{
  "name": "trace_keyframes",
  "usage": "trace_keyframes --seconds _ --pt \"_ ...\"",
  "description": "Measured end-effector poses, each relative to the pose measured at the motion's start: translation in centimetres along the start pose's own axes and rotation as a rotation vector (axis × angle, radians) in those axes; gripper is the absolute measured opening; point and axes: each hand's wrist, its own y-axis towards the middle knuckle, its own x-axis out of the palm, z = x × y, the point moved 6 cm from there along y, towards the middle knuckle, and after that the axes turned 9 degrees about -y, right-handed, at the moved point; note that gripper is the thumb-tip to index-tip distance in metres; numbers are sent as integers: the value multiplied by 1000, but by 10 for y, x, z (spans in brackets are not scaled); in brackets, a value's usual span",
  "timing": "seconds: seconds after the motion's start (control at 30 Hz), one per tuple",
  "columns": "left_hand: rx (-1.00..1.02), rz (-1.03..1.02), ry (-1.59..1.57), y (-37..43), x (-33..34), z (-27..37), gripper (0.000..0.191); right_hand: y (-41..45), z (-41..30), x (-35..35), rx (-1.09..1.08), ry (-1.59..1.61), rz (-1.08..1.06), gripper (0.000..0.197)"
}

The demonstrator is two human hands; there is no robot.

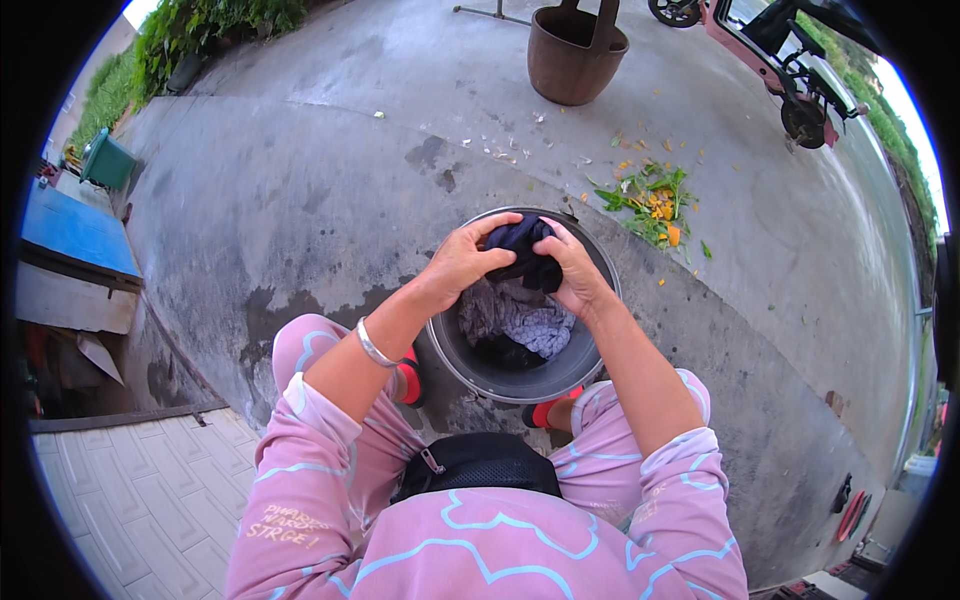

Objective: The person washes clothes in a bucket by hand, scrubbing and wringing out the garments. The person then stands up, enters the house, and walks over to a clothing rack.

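Note:
Both of my hands grip a bunched dark cloth (525,244) above the far half of a round metal basin (517,386). My left hand (469,259) holds its left side, with the thumb lying across the front. On the opposite side, my right hand (574,274) pinches the cloth between thumb and fingers. Below them, a grey patterned garment (487,311) and a lighter bluish-grey patterned cloth (544,330) lie heaped in the basin. A black cloth (506,352) shows beneath, nearest to me. Whether the held cloth joins the heap below is hidden.
The basin stands on wet-stained concrete (337,225) between my feet. Beyond it to the right lie green leaves and orange scraps (656,202). A brown bucket (574,67) stands farther back, near a pink scooter (757,56). A blue-topped structure (79,229) is at left.

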Motion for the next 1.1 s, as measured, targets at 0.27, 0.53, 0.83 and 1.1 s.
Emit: trace_keyframes --seconds 0.27,0.53,0.83,1.1 --pt "222 228 72 17 -35 44 44 15 -17 -10 -227 -661 194 38" --pt "545 433 868 95 -106 26 35 52 9 -17 -512 -1173 489 43" --pt "252 368 906 107 -110 -52 43 74 103 -109 -95 -1253 378 35" --pt "331 583 545 96 -123 -50 57 59 171 -112 45 -1638 197 42"
